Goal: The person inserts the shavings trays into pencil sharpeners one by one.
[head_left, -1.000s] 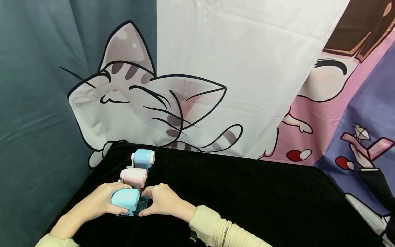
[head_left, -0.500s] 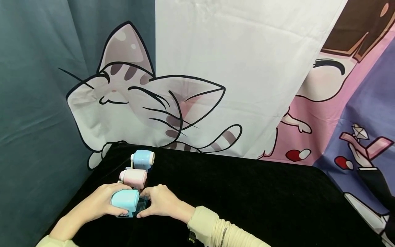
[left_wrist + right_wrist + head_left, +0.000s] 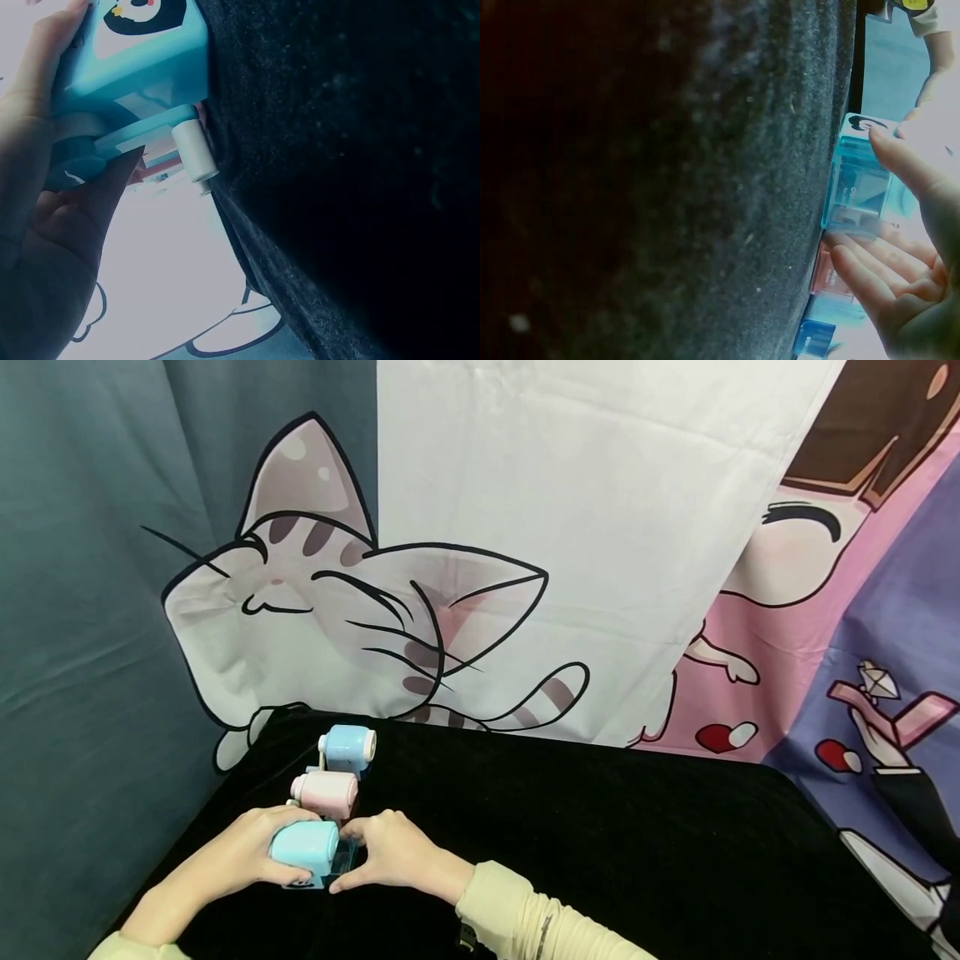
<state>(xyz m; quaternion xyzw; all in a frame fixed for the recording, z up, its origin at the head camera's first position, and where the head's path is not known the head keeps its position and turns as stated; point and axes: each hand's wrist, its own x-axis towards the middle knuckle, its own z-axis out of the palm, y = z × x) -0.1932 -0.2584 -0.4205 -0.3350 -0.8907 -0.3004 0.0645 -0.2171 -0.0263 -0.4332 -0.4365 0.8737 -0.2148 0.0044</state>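
Note:
A turquoise crank pencil sharpener (image 3: 306,842) stands on the black cloth at the lower left. My left hand (image 3: 258,845) grips its body from the left, thumb on the near side. In the left wrist view, its crank with a white knob (image 3: 194,152) sticks out beside the palm. On the other end, my right hand (image 3: 393,852) holds the clear drawer (image 3: 857,189) between thumb and fingers, thumb at the near edge and fingertips at the far edge. The penguin sticker (image 3: 142,13) shows on the sharpener's side.
Behind it, in a row, stand a pink pencil sharpener (image 3: 327,792) and a blue pencil sharpener (image 3: 349,746). Black velvety cloth (image 3: 600,843) covers the table. Printed curtains with a cartoon cat (image 3: 300,635) hang along the back.
My right hand has shifted slightly left, and less of the clear drawer shows beyond the turquoise sharpener. My left hand keeps its grip on the body.

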